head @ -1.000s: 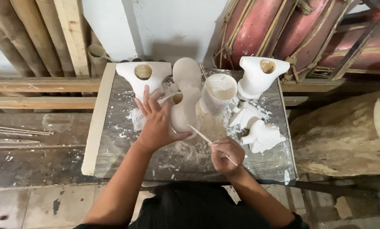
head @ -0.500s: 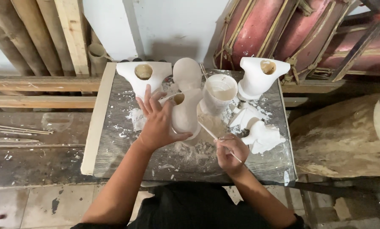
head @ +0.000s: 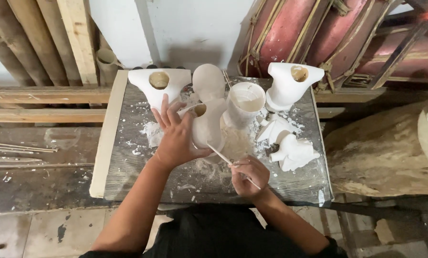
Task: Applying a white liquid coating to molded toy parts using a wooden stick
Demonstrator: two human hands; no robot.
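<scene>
My left hand (head: 175, 136) grips the side of a white plaster figure piece (head: 208, 125) with a round hole at its top, standing on a grey work board (head: 128, 165). My right hand (head: 248, 176) holds a thin white stick tool (head: 218, 154) whose tip touches the lower edge of that piece. Plaster dust and crumbs lie on the board under both hands.
Two white torso-shaped casts (head: 159, 85) (head: 290, 81) stand at the back corners, a white cup (head: 245, 102) and a rounded cast (head: 209, 81) between them. Broken plaster pieces (head: 292, 150) lie at the right. Wooden planks (head: 37, 100) lie to the left, red drums (head: 290, 33) behind.
My right hand with the stick has shifted slightly toward the piece's lower edge. My left hand keeps its hold.
</scene>
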